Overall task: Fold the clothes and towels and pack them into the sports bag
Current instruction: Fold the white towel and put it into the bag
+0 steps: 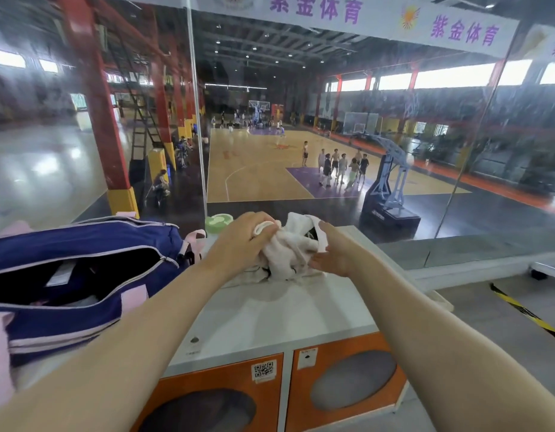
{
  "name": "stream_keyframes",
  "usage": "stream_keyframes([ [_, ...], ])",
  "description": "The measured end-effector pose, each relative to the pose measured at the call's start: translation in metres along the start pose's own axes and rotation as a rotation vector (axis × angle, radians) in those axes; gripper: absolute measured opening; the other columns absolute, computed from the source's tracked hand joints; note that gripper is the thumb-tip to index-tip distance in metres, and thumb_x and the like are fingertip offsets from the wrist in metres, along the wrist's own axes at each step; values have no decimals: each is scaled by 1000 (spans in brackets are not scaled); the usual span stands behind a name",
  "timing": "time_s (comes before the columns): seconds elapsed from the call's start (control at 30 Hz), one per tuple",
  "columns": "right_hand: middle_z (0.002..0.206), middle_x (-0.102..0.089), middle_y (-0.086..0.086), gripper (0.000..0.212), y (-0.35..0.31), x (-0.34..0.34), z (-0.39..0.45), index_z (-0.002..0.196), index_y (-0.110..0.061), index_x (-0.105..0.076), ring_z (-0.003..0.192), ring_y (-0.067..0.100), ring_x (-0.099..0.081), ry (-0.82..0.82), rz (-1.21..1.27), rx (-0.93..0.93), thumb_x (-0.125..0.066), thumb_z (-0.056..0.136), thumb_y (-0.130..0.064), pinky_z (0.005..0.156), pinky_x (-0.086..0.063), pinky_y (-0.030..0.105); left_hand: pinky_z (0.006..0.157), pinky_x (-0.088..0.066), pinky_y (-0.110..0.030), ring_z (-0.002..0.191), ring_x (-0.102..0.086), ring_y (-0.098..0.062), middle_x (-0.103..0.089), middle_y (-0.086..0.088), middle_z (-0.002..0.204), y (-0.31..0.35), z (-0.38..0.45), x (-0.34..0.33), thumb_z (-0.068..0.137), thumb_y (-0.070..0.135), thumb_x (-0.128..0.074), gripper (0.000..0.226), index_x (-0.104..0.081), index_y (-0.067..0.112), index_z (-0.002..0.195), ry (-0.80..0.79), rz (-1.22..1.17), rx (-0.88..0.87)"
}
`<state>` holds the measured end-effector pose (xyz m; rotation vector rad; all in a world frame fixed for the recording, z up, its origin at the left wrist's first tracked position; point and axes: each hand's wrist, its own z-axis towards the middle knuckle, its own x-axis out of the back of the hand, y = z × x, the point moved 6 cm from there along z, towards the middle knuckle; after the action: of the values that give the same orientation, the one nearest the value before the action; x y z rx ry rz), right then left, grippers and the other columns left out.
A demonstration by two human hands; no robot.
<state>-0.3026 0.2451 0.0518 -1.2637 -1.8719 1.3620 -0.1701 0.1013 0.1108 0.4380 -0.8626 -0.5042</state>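
Closest to the camera are the orange locker doors (344, 388) under the white worktop (285, 319), nothing happening there. On the left of the worktop sits the navy sports bag (70, 254), zip open, mouth gaping up and toward the person, with its long side running left to right. Something pale is already inside but I can't tell what.

Further back, both hands are on a crumpled white garment (290, 251), which sits at the far edge of the worktop, right by the glass. The left hand (238, 241) has its fingers curled tight round a bunched-up hem or cuff at the top left of the pile. The right hand (335, 254) is pressed against the right side, fingers mostly together and laid along the cloth; whether the thumb is pinching anything underneath, I can't tell.

The garment is basically a lump right now, so there's no clean long axis. If anything it sprawls left to right between the two hands, with no clear collar or top end showing.

What could go wrong, I reckon: it's wadded up, so pulling it open by one cuff could leave it twisted or inside out. There's also a green round thing (219, 222) just behind the left hand that a big shake-out could knock over. Past the glass is just a basketball court (270, 169).
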Motion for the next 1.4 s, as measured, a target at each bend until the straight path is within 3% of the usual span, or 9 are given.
stream_keyframes([
  [0.17,131,-47,16,81,16,7,40,140,-6,-29,108,32,-57,410,-458,-10,-71,77,-37,90,-54,42,79,-40,-24,89,-53,-11,-62,0,92,-7,-14,2,92,42,-41,31,-62,19,95,-20,23,12],
  [0.27,132,-49,21,73,6,11,48,139,-3,-26,113,37,-56,475,-540,76,-68,83,-25,86,-49,36,79,-36,-13,89,-52,-5,-61,5,92,-4,-22,8,93,38,-45,25,-63,20,95,-75,21,4],
  [0.4,132,-51,21,68,2,13,62,148,-5,-20,119,38,-52,491,-804,104,-58,91,-12,93,-45,41,83,-42,-23,91,-53,-1,-60,14,96,-25,-38,2,93,34,-61,12,-62,23,96,-351,5,90],
  [0.57,123,-61,20,32,-17,10,68,124,2,-58,115,36,-57,506,-908,237,-44,97,-9,83,-45,36,85,-43,-20,94,-52,0,-58,12,106,-50,-55,0,84,28,-70,20,-59,30,101,-523,66,183],
  [0.73,124,-60,18,35,-74,8,47,129,-2,-56,112,34,-58,566,-410,461,-38,102,-16,86,-47,36,79,-37,-14,93,-49,4,-58,16,99,-50,-42,21,92,19,-59,11,-61,22,103,-236,21,148],
  [0.9,88,-66,4,14,-140,-20,8,107,-16,-61,77,24,-64,31,562,690,-59,93,-17,74,-56,41,75,-39,-23,87,-54,-5,-62,11,89,-43,-36,48,90,20,-55,12,-66,19,94,102,-27,164],
  [1.03,75,-47,3,21,-177,-55,-23,86,-13,-51,67,17,-53,-277,503,677,-70,78,-11,63,-49,29,76,-37,-7,92,-49,12,-56,22,89,-18,-40,70,97,11,-54,14,-65,20,97,218,-51,147],
  [1.3,79,-67,0,16,-194,-79,-135,81,-17,-66,81,18,-65,-53,267,804,-54,91,-17,77,-56,34,91,-29,2,113,-43,19,-50,34,118,12,-65,105,101,17,-46,31,-57,38,119,327,-105,101],
  [1.4,97,-68,13,23,-190,-94,-160,105,-9,-67,96,22,-66,-2,93,772,-51,93,-21,84,-55,34,88,-36,-2,109,-50,15,-57,33,114,22,-77,112,101,16,-46,30,-58,38,118,324,-130,103],
])
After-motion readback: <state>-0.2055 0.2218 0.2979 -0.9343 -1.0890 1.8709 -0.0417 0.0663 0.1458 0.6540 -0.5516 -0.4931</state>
